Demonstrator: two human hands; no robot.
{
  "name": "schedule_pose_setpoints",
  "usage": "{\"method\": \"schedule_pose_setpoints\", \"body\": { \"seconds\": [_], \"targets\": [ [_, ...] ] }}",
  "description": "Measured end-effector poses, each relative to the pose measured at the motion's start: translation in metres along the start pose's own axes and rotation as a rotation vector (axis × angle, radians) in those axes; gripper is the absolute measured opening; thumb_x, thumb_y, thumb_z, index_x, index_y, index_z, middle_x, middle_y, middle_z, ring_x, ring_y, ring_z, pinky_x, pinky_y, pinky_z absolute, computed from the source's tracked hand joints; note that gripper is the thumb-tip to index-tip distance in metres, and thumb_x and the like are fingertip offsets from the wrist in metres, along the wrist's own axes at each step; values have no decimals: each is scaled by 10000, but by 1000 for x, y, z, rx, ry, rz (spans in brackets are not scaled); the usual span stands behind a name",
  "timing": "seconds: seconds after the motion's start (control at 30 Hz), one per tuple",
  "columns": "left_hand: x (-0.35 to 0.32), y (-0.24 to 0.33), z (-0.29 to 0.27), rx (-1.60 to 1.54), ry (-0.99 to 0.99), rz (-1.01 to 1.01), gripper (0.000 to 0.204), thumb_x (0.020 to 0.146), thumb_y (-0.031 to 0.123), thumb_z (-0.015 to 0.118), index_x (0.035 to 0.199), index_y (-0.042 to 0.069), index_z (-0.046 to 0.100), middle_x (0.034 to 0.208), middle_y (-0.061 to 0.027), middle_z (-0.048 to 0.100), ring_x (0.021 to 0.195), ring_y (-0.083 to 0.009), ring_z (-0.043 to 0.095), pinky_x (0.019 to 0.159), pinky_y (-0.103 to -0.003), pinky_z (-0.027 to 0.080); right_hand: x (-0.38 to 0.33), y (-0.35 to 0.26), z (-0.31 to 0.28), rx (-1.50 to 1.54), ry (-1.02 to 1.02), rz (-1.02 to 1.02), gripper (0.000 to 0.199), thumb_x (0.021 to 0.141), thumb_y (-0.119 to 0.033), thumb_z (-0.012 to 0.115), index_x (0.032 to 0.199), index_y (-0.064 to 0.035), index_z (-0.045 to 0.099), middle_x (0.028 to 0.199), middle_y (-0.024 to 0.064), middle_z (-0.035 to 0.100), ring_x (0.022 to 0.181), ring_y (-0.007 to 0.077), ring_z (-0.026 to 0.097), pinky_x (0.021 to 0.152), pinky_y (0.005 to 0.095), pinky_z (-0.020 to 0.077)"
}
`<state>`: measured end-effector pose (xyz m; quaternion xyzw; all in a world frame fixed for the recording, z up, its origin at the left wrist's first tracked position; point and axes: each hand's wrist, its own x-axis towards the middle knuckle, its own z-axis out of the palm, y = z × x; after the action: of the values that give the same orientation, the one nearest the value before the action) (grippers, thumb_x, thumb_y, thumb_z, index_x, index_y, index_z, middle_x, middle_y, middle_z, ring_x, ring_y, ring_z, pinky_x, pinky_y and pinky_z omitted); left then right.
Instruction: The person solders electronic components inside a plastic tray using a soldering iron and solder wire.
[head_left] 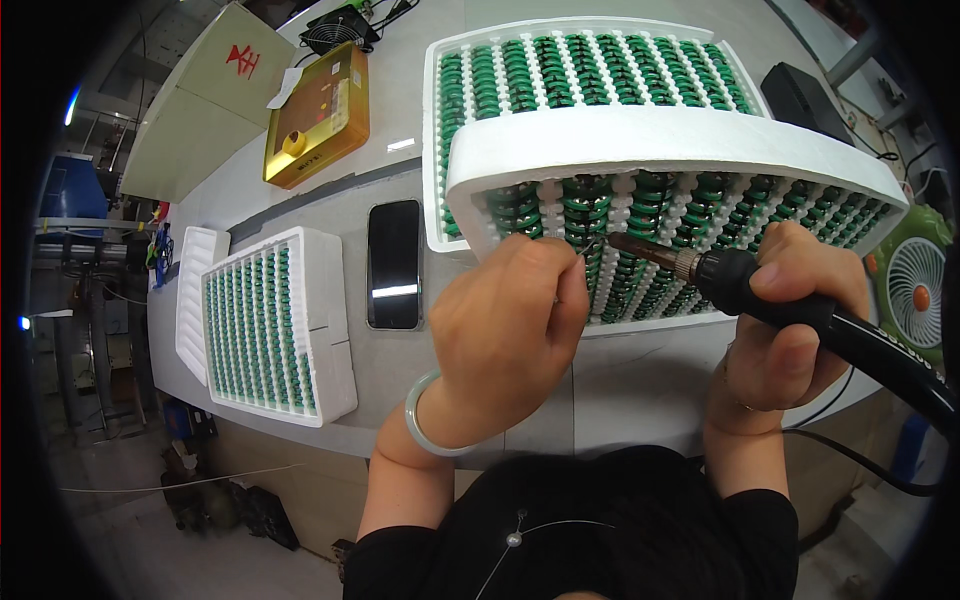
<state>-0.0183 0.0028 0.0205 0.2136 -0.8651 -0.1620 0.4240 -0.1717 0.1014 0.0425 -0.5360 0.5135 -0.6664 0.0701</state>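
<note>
My right hand [802, 290] grips a black soldering iron [735, 281] by its handle. Its brown-tinged tip points left, at the green round parts in a white foam tray [680, 140]. That tray is tilted up toward me, its far side raised over a second foam tray. Beside the iron's tip, my left hand [512, 330] is closed in a pinch at the tray's parts. A thin, dark piece shows at its fingertips, too small to name. Rows of green parts [650, 200] fill the tilted tray, partly hidden behind both hands.
Behind is another foam tray [437, 150] of green parts; a third [335, 330] stands at left. A black phone [395, 265] lies between. A yellow box with a knob [320, 115] sits farther back. At right are a green fan [915, 285] and a black cable [870, 462].
</note>
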Motion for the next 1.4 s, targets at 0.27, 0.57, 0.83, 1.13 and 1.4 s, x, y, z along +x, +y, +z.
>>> {"method": "schedule_pose_setpoints", "body": {
  "seconds": [0.27, 0.57, 0.83, 1.13, 1.4],
  "targets": [
    [-10, 15, -23, -29, -52, -239, 176, 705, -23, 598, 835, 34, 495, 696, -92, 519, 500, -237, 502, 453, -311, 392, 0, 4, -1, -68, 172, -172, 417, 791, -439, 524, 746, -31, 450, 560, -4, 325, 504, 89, 275, 493, 246, 195],
    [-11, 12, -14, -37, -46, -73, 175, 706, -11, 616, 822, 45, 498, 675, -85, 512, 515, -251, 496, 472, -317, 390, -2, -2, -4, -17, 6, -66, 392, 725, -444, 613, 755, -54, 592, 698, 38, 577, 596, 152, 492, 580, 262, 379],
    [-10, 8, -6, -15, -56, -60, 151, 713, 9, 611, 808, 47, 500, 668, -74, 517, 511, -240, 499, 460, -314, 383, 1, -3, -4, -43, 17, -64, 372, 724, -432, 614, 739, -60, 595, 683, 35, 588, 570, 153, 498, 556, 270, 390],
    [-9, 7, -12, 36, -100, -98, 145, 715, 4, 602, 794, 40, 487, 676, -77, 511, 498, -238, 495, 451, -308, 382, -5, -4, 12, -53, 50, 20, 461, 766, -491, 548, 740, -36, 479, 624, 17, 413, 537, 106, 344, 512, 237, 253],
    [-8, 6, -12, 42, -86, -75, 136, 723, 10, 598, 792, 39, 485, 667, -79, 503, 500, -240, 497, 451, -310, 381, 3, 2, 2, -28, -118, -140, 318, 751, -375, 625, 821, -72, 559, 697, 40, 594, 549, 171, 539, 512, 263, 419]
  ]
}}
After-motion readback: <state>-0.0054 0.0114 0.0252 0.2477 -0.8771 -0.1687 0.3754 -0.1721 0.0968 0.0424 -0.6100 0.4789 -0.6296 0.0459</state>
